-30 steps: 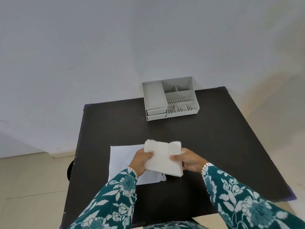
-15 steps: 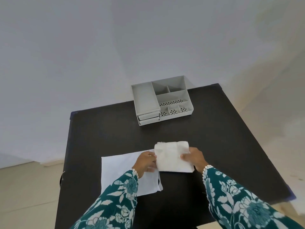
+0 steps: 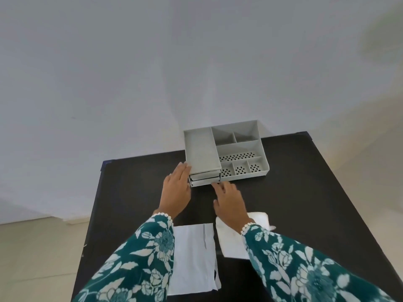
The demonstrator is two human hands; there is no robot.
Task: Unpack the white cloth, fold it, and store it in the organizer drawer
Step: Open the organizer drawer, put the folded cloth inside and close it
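Note:
The folded white cloth (image 3: 231, 238) lies on the black table (image 3: 305, 192), partly under my right sleeve. The grey organizer (image 3: 224, 151) stands at the table's far edge, with two shut drawers (image 3: 205, 179) stacked at its front left. My left hand (image 3: 177, 188) is flat and open, its fingertips against the organizer's left front corner. My right hand (image 3: 229, 199) is open and holds nothing, with its fingertips at the lower drawer's front right.
A flat white wrapper (image 3: 194, 258) lies on the table near me, left of the cloth. The organizer's open compartments have perforated bottoms. A pale wall rises right behind the table. Tiled floor shows on the left.
Both hands let go of the folded cloth, which now rests on the table, and reached forward to the organizer's drawers. The camera view tilted forward.

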